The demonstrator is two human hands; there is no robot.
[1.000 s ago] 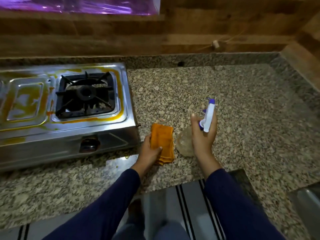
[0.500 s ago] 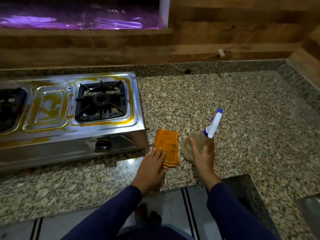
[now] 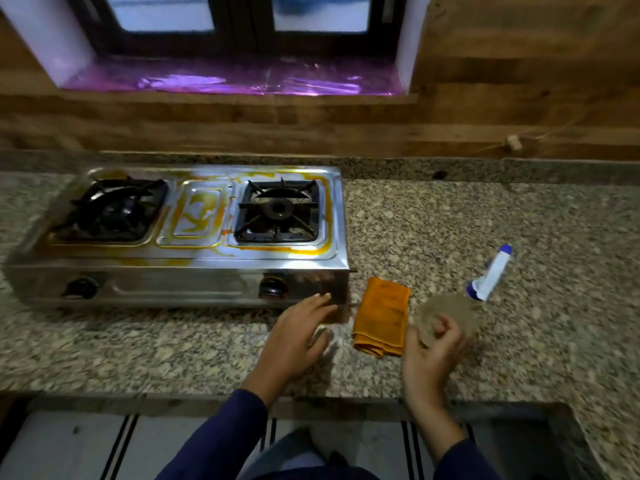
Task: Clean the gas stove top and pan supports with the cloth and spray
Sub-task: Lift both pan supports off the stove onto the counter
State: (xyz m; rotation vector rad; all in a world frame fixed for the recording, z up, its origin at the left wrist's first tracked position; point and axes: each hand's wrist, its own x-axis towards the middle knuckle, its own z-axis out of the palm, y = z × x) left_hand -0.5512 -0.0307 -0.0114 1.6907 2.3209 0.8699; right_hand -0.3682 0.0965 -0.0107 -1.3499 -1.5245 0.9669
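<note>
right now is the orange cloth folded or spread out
Folded: the orange cloth is a compact rectangle, layered edges showing at its near end.
</note>
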